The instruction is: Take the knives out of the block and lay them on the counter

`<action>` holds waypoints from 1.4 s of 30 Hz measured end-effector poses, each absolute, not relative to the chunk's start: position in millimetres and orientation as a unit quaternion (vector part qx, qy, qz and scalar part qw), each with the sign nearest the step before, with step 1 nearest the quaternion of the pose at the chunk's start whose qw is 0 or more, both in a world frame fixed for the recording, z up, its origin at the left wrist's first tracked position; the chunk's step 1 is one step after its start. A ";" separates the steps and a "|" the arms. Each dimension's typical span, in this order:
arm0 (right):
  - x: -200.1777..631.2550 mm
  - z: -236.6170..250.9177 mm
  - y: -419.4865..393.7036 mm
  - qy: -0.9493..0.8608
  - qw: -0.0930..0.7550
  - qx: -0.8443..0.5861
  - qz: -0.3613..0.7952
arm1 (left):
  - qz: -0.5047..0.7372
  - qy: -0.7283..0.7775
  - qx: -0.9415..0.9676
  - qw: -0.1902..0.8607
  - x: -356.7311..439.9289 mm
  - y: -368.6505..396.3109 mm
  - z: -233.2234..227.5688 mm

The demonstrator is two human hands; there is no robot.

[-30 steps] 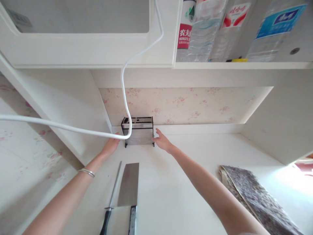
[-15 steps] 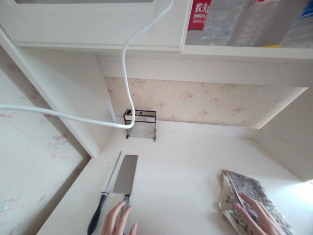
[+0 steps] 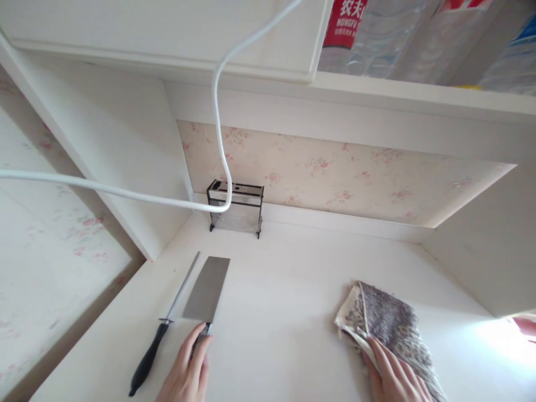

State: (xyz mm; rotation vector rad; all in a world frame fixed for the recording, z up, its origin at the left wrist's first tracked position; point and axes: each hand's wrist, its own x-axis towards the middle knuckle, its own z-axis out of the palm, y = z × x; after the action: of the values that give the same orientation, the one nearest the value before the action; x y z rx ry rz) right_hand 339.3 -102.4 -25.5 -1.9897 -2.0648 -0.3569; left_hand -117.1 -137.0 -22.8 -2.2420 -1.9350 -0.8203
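Observation:
A cleaver (image 3: pixel 206 288) lies on the white counter with its broad blade pointing away from me. My left hand (image 3: pixel 186 365) is closed around its dark handle, which the fingers partly hide. Just left of the cleaver rests a sharpening steel (image 3: pixel 149 353), black-handled, with a thin grey rod. Over on the right, my right hand (image 3: pixel 391 371) grips the near edge of a folded brown-and-white fluffy cloth (image 3: pixel 387 310), thumb below and fingers on top. The cloth still touches the counter, as far as I can see.
A knife block (image 3: pixel 237 207) with a black frame and clear sides stands against the back wall. A white cable (image 3: pixel 167 202) hangs across the view in front of it. Plastic bottles (image 3: pixel 385 39) sit on the shelf overhead. White side panels (image 3: pixel 473 251) border the counter (image 3: pixel 288 301).
My left hand has closed on the cleaver's handle. My right hand has gone from resting on the cloth to gripping its edge, and the cloth has shifted left. The view has tilted slightly.

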 end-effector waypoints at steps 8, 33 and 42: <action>134.0 45.8 -68.0 -0.821 0.121 -0.554 0.066 | -0.292 -0.637 -0.713 0.011 -117.8 -131.1 -22.0; 114.5 24.6 -98.7 -0.853 0.144 -0.477 0.155 | -0.355 -0.518 -0.603 -0.492 -48.7 -125.8 22.4; 116.6 40.0 -87.8 -0.750 0.246 -0.552 0.268 | -0.315 -0.582 -0.690 -0.292 -67.0 -108.5 28.4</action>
State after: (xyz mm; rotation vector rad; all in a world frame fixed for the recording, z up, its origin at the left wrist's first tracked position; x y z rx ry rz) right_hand 116.6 -87.8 40.0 -1.5070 -2.0467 0.7316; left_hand -67.0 -108.5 28.4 -2.6961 -2.2737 -1.2296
